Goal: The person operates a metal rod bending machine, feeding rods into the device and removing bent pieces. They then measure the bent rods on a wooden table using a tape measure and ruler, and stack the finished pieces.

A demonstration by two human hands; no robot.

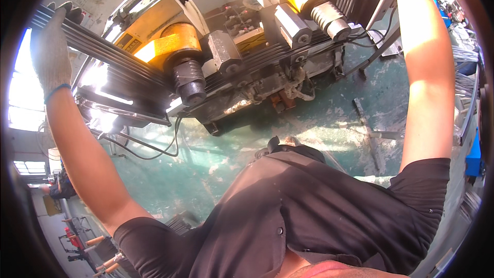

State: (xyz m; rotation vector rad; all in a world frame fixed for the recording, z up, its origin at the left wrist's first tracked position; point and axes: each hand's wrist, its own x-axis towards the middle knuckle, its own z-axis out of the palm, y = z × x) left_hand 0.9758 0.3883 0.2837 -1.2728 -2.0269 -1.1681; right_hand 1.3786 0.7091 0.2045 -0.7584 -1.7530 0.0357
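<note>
Scuffed green floor (198,185), bright window (24,98)

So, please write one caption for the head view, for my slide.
A gloved left hand holding long metal rods at a yellow-and-grey machine.

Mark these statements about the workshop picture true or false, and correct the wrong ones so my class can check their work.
1. The left hand wears a glove. True.
2. The floor is bright red. False: it is green, with worn, pale patches.
3. The left hand is closed around long metal bars. True.
4. The right hand shows in full. False: the right arm runs out past the top edge, so that hand is out of view.
5. Rounded yellow machine parts show in front of the person. True.
6. The person's shirt is white. False: it is dark.
</note>
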